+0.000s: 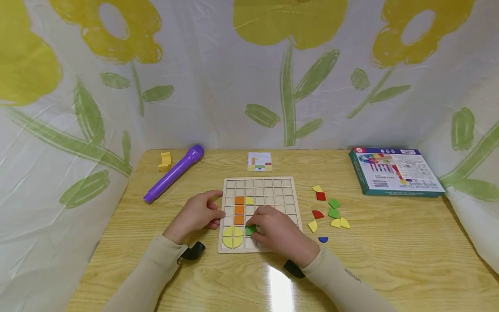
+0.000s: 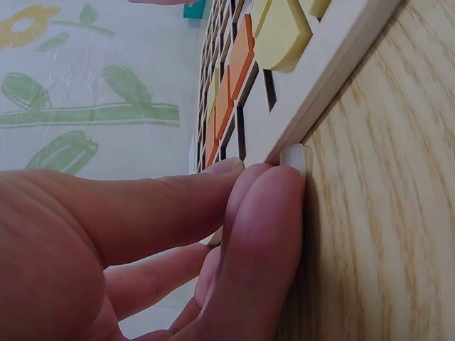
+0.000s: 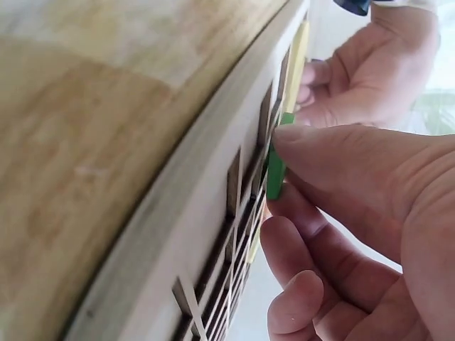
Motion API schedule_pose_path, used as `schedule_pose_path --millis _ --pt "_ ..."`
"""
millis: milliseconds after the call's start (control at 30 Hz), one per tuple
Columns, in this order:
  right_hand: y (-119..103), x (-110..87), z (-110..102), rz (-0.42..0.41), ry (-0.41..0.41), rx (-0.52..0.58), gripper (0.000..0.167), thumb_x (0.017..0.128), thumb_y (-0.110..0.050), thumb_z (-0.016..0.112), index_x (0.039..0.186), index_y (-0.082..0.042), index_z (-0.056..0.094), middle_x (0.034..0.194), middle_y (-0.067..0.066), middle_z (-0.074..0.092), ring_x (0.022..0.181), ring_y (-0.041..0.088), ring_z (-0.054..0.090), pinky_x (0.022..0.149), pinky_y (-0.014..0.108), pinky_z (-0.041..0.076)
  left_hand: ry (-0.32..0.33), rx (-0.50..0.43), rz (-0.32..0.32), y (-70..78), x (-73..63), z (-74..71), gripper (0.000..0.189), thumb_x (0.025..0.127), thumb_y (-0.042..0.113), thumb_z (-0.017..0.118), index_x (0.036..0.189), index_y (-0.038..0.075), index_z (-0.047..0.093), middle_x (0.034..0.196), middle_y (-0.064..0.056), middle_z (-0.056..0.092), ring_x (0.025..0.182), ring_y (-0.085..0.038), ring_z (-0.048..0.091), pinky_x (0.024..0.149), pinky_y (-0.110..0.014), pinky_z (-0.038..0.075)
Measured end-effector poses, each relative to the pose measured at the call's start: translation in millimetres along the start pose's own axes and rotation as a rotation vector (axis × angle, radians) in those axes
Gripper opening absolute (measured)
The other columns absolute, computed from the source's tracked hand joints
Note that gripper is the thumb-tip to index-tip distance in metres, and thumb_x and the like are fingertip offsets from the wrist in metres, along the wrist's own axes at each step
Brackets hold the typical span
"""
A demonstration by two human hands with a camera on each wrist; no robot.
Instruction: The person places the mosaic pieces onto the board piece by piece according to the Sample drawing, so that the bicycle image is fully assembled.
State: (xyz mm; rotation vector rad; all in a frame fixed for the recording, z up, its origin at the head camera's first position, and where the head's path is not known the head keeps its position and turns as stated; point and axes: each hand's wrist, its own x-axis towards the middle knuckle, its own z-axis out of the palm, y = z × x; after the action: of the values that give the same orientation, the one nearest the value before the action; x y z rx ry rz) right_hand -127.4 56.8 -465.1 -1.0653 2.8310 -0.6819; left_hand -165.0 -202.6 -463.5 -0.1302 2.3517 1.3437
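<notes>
A wooden grid board point(image 1: 269, 181) lies on the table between both hands. My left hand point(image 1: 198, 214) grips its left edge; in the left wrist view the thumb lies on the frame, the fingers against its side. With thumb and fingers, my right hand point(image 1: 278, 229) pinches a green square tile point(image 1: 250, 231) at a cell near the lower middle. The tile shows edge-on point(image 3: 277, 160) in the right wrist view. Three orange squares point(image 1: 239, 209) form a column on the board. Yellow quarter-circle tiles point(image 1: 232, 237) make a disc at lower left, and another yellow quarter point(image 1: 249, 200) sits beside the top orange square.
Loose yellow, red point(image 1: 320, 196), green point(image 1: 334, 203) and blue point(image 1: 323, 239) tiles lie right of the board. A pattern card point(image 1: 259, 161) lies behind it. A purple toy microphone point(image 1: 173, 174) and a yellow piece point(image 1: 165, 161) lie back left; a box point(image 1: 395, 172) lies back right.
</notes>
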Motion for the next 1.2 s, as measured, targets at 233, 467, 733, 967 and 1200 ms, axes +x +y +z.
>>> schedule_pose_path --millis 233,467,733,967,1200 --pt "-1.2 -1.1 4.0 0.006 -0.003 -0.025 0.017 0.095 -0.019 0.084 0.112 -0.015 0.085 0.107 -0.003 0.074 0.101 0.013 0.067 0.087 0.029 0.064 -0.002 -0.006 -0.004 0.2 -0.1 0.2 0.071 0.098 0.006 0.079 0.162 0.011 0.048 0.111 -0.016 0.06 0.072 -0.019 0.074 0.068 -0.034 0.07" --pt "-0.4 -1.0 4.8 0.005 0.0 -0.027 0.017 0.096 -0.019 0.084 0.113 -0.015 0.085 0.107 -0.004 0.073 0.1 0.012 0.067 0.087 0.027 0.064 -0.01 0.0 0.006 1.0 -1.0 -0.2 0.07 0.098 0.007 0.078 0.162 0.011 0.048 0.112 -0.017 0.06 0.073 -0.018 0.074 0.069 -0.034 0.07" --pt "1.2 -1.3 1.8 0.005 0.001 -0.008 0.018 0.098 -0.019 0.082 0.115 -0.014 0.084 0.108 -0.003 0.073 0.103 0.013 0.067 0.09 0.03 0.065 0.006 0.018 -0.011 0.4 0.6 -0.1 0.07 0.098 0.008 0.079 0.162 0.013 0.049 0.112 -0.016 0.061 0.073 -0.019 0.074 0.068 -0.033 0.07" --pt "26.5 -13.4 -19.2 0.12 0.069 0.016 0.021 0.097 -0.016 0.081 0.117 -0.01 0.083 0.112 0.0 0.075 0.106 0.017 0.07 0.094 0.037 0.065 0.004 0.029 -0.017 -0.8 1.0 1.7 0.071 0.098 0.009 0.079 0.162 0.014 0.048 0.111 -0.016 0.061 0.072 -0.019 0.073 0.068 -0.032 0.069" --pt "74.3 -44.7 -50.4 0.322 0.091 0.072 0.023 0.099 -0.015 0.079 0.121 -0.008 0.081 0.112 0.003 0.075 0.098 0.018 0.069 0.087 0.04 0.065 0.002 0.005 -0.01 -0.4 0.2 1.1 0.071 0.098 0.006 0.079 0.162 0.013 0.049 0.11 -0.015 0.06 0.073 -0.018 0.073 0.068 -0.033 0.07"
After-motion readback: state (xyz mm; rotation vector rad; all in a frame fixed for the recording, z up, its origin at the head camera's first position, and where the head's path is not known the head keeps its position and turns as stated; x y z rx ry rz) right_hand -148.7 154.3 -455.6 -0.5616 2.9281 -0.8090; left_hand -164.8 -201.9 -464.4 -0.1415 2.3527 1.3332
